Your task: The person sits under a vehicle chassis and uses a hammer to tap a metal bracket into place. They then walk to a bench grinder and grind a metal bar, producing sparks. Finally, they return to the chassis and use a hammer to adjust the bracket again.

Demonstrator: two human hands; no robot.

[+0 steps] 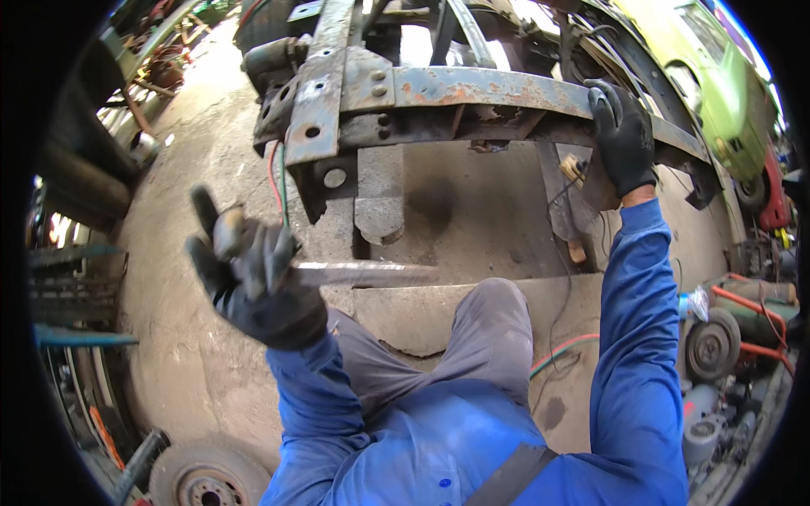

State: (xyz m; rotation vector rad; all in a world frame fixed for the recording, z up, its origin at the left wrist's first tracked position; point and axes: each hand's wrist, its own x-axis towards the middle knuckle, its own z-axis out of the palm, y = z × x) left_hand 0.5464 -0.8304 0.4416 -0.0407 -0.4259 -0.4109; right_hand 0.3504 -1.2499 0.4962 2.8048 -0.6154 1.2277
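Observation:
My left hand (261, 287), in a black glove, is raised left of my knees. Its fingers close round a long, tapered metal tool that looks like a file (363, 272), its narrow end pointing right. Motion blurs the hand and the tool a little. My right hand (623, 139), also gloved in black, grips the right part of a crossbeam (485, 87), fingers bent over its edge. The beam belongs to a vehicle chassis frame, with worn grey paint and rust patches. A bolted upright plate (312, 131) with holes stands at its left end.
Below the beam the concrete floor has a recess (472, 219). Red and green hoses (278, 181) hang by the plate, and a thin cable (567, 295) runs across the floor. A wheel (207, 476) lies lower left. A hand truck (751, 316) and a green car (717, 93) stand right.

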